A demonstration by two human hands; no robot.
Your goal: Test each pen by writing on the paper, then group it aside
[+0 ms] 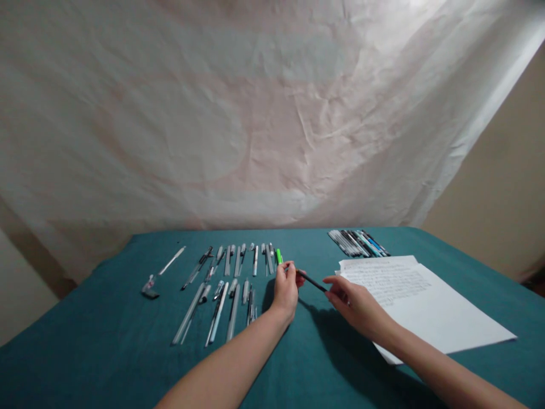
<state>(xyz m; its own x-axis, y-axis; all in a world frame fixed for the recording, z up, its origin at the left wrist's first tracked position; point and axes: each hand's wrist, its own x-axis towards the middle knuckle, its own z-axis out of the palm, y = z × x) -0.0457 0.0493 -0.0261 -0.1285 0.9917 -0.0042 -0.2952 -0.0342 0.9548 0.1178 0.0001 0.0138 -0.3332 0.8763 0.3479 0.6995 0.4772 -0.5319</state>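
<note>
Pinching dark pen (313, 281) at both ends, left hand (285, 292) and right hand (353, 304); pen parts (225, 284) rowed loose on desk (106, 341), whole pens (357, 242) apart.

Bare hands, bare forearms at the table

The left hand (286, 291), reaching in from 6 o'clock, and the right hand (356, 305), from 5 o'clock, show uncovered forearms to the frame's edge.

Slim dark pen (312, 280), tilted, held at both ends above the counter (128, 341), just beside white paper sheets (426, 301)
</note>
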